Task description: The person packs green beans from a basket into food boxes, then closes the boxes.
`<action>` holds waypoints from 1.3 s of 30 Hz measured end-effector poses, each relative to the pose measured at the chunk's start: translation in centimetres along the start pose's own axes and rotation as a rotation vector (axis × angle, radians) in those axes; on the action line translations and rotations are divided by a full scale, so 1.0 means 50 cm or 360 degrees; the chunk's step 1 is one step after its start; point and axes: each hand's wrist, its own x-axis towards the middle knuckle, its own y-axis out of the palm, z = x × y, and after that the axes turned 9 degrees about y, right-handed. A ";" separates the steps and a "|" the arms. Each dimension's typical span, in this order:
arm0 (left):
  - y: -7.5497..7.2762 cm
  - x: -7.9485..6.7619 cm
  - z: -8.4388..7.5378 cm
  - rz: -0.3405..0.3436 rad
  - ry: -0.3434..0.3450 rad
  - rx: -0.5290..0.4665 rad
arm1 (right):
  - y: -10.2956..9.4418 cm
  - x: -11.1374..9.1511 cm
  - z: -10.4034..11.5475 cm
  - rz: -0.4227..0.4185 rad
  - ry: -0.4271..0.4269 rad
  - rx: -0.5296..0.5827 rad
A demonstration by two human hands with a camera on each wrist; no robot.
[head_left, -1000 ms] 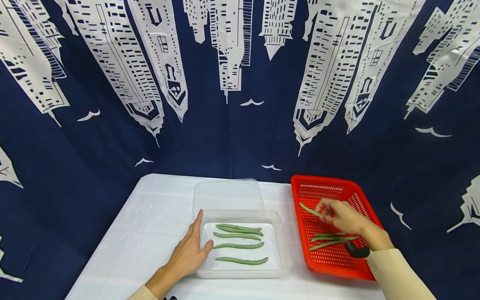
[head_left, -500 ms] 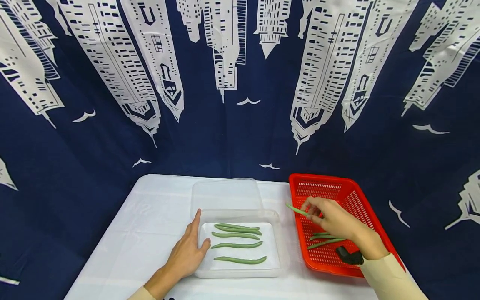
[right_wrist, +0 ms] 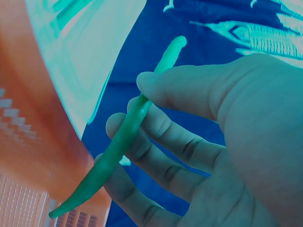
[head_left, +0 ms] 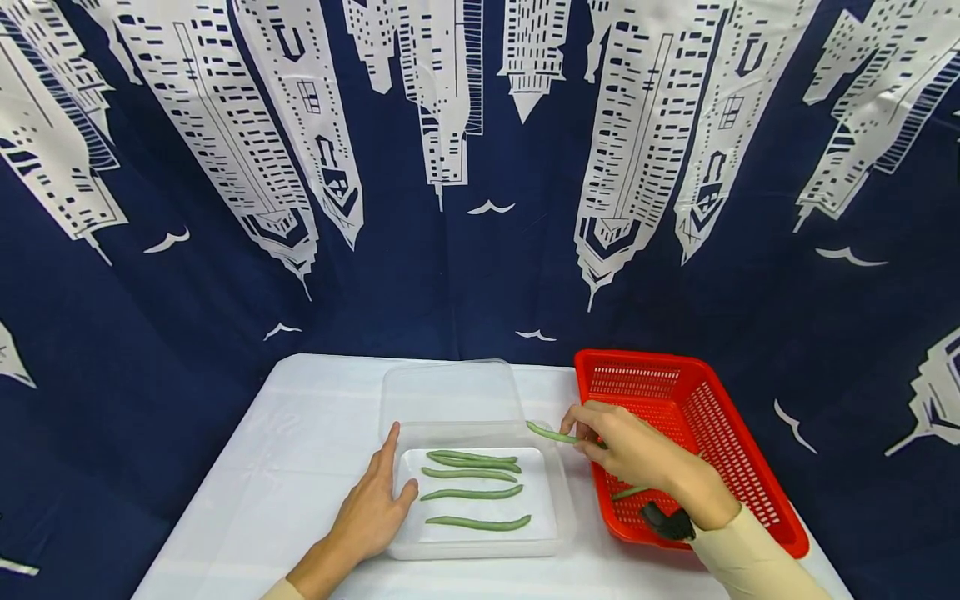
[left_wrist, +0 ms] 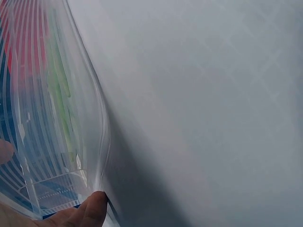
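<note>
Between thumb and fingertips, my right hand [head_left: 633, 454] pinches a green bean [head_left: 549, 432]. In the right wrist view the bean [right_wrist: 111, 151] runs lengthwise across the fingers, with the thumb pressing near one end. This hand is over the left side of the red basket [head_left: 637, 357], and the bean's tip reaches the right rim of a clear plastic container [head_left: 480, 550]. Several green beans [head_left: 478, 524] lie crosswise inside that container. My left hand [head_left: 371, 512] rests along its left side, fingers extended; the left wrist view shows a fingertip [left_wrist: 97, 205] against the ribbed container wall [left_wrist: 35, 137].
A clear lid [head_left: 450, 392] lies flat behind the container on the white-covered table [head_left: 300, 450]. Part of another bean [head_left: 628, 493] shows in the basket, below my right forearm. A navy cloth [head_left: 450, 275] with white building prints hangs behind the table.
My right hand has moved left with the bean, from above the basket's middle toward the container. My left hand stays at the container's side.
</note>
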 end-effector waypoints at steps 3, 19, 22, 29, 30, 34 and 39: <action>0.001 -0.001 0.001 -0.0005 0.0005 0.0001 | 0.008 0.009 0.018 0.0021 -0.0042 -0.0021; -0.001 0.000 0.004 -0.0016 -0.0014 -0.0013 | 0.072 0.057 0.097 0.0167 -0.0161 -0.0050; 0.000 0.000 0.004 -0.0022 -0.0007 -0.0013 | 0.084 0.063 0.111 0.0179 -0.0195 -0.0057; -0.001 0.001 0.002 -0.0023 -0.0019 -0.0018 | 0.117 0.079 0.136 0.0232 -0.0242 -0.0064; -0.001 0.001 0.001 -0.0025 -0.0020 -0.0021 | 0.123 0.082 0.139 0.0236 -0.0248 -0.0065; -0.003 0.001 0.001 -0.0020 -0.0020 -0.0034 | 0.147 0.091 0.144 0.0238 -0.0263 -0.0078; -0.003 0.000 0.002 -0.0017 -0.0014 -0.0051 | 0.169 0.099 0.152 0.0258 -0.0269 -0.0079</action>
